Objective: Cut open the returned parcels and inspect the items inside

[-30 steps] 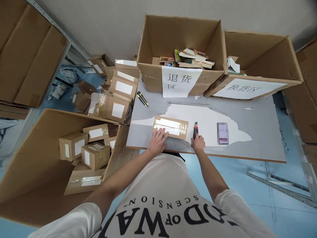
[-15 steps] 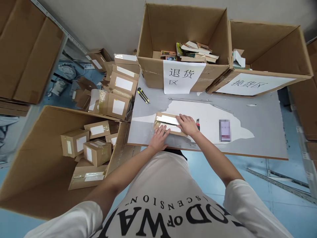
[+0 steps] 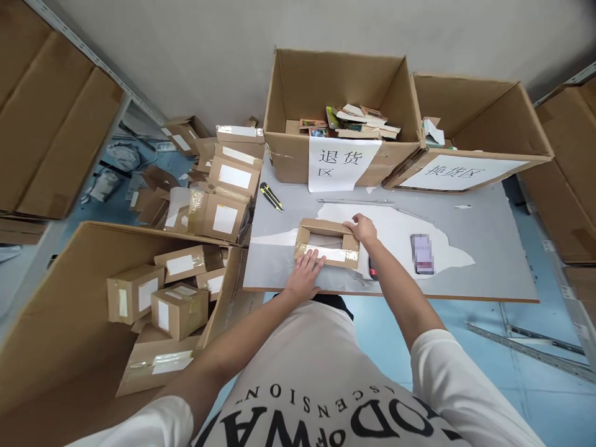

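A small cardboard box [image 3: 350, 254] lies on the table in front of me, its top flaps parted. Something pale shows inside, but its kind cannot be made out. My left hand [image 3: 305, 273] rests on the near left flap, fingers stretched out over the white label. At the box's far right corner, my right hand [image 3: 363, 230] is closed on the cardboard edge with bent fingers. A red and black cutter [image 3: 373, 269] lies right of the box, partly hidden by my right forearm. Further left on the table is a yellow and black box cutter [image 3: 271, 197].
Two large cartons stand at the back: one with books [image 3: 288, 155], one with a paper sign [image 3: 465, 174]. A phone [image 3: 423, 253] lies on the right. A big carton [image 3: 56, 292] of small parcels stands left, with stacked boxes [image 3: 223, 214] behind it.
The box's top flaps have parted, and its inside now shows. My right hand has moved from the top to the far right corner. The camera view has tilted up.
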A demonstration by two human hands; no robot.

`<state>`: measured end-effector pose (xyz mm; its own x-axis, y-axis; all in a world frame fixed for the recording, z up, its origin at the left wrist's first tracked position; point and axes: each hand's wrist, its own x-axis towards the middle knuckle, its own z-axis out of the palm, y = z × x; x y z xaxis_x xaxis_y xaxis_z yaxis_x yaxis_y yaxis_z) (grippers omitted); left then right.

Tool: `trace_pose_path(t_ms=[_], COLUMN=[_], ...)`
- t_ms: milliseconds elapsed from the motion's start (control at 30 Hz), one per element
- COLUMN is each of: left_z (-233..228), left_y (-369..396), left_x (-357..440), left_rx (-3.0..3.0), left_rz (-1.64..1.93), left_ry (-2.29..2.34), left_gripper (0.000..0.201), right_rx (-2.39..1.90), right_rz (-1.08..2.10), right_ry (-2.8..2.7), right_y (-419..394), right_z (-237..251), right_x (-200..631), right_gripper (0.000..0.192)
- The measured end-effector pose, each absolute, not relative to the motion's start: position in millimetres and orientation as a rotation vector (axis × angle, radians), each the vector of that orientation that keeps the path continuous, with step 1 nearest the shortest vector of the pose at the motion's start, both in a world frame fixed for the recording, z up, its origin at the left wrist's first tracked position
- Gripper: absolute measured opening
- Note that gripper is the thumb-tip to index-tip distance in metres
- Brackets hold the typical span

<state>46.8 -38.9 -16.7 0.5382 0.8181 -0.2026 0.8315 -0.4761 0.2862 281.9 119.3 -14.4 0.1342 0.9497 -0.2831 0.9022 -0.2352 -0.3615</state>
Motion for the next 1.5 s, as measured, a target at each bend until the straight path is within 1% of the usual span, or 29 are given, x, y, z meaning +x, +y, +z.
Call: trace_pose_path(t_ms=[100,200,267,300,367,400,467,500,533,633,667,800,933,1033,1100,1200,1267,1400,1500], left_z=[-13.5,-7.7,-3.3,-1.5,0.3,-0.1,-3.5,-6.3,-9.5,-19.1,-21.6,-27.3,-22.6,-8.7,4.0,22.1,30.1,33.3,27.6], left_y=[-32.6,-17.4,-2.5,5.8,22.9,31.4,47.4,54.5,60.8,73.8,75.9,74.4,70.2,71.6,72.2,68.9,64.6,57.2,57.3], left_x=[40.7,27.6,15.0,8.1,-5.7,-11.9,-21.6,-24.9,-27.1,-29.1,-28.8,-28.3,-33.1,-36.1,-32.3,-12.8,7.2,43.4,54.5], left_rx=[2.423,2.428,2.448,2.461,2.485,2.491,2.489,2.478,2.458,2.375,2.351,2.323,2.372,2.45,2.499,2.562,2.617,2.77,2.788], left_rz=[-0.029,0.028,0.068,0.089,0.127,0.136,0.12,0.108,0.106,0.187,0.223,0.258,0.116,-0.059,-0.129,-0.085,-0.061,-0.225,-0.34], left_ry=[1.32,1.225,1.159,1.134,1.107,1.099,1.07,1.049,1.026,0.959,0.946,0.932,0.92,0.895,0.919,1.104,1.181,0.882,0.781], left_gripper=[0.091,0.076,0.068,0.067,0.075,0.084,0.097,0.1,0.102,0.1,0.098,0.083,0.088,0.092,0.084,0.048,0.033,0.024,0.024], right_rx=[-2.165,-1.891,-1.713,-1.621,-1.461,-1.416,-1.433,-1.475,-1.523,-1.653,-1.677,-1.7,-1.792,-1.904,-2.049,-2.251,-2.232,-2.104,-2.153], right_rz=[0.395,0.151,0.143,0.177,0.252,0.273,0.262,0.245,0.228,0.167,0.145,0.12,0.234,0.304,0.347,0.398,0.394,0.585,0.637], right_ry=[-1.932,-2.194,-2.393,-2.491,-2.627,-2.654,-2.62,-2.579,-2.538,-2.431,-2.41,-2.443,-2.489,-2.46,-2.42,-2.432,-2.549,-2.813,-2.862], right_y=[104.8,81.0,60.7,50.2,31.0,22.9,10.4,5.4,0.7,-17.1,-25.5,-68.8,-100.6,-98.3,-83.0,-44.9,-16.2,25.3,32.9], right_z=[-19.2,-12.9,-7.6,-5.5,-2.7,-2.0,-1.7,-2.2,-3.2,-10.7,-15.2,-39.5,-52.3,-36.7,-14.8,22.5,40.7,47.9,39.8], right_x=[276.8,273.2,270.6,268.9,265.1,263.1,259.0,257.2,255.4,250.2,248.3,238.8,228.5,226.5,227.7,226.6,220.7,199.3,184.5], right_gripper=[0.04,0.035,0.035,0.033,0.031,0.037,0.052,0.053,0.048,0.023,0.023,0.04,0.053,0.048,0.045,0.042,0.04,0.033,0.028])
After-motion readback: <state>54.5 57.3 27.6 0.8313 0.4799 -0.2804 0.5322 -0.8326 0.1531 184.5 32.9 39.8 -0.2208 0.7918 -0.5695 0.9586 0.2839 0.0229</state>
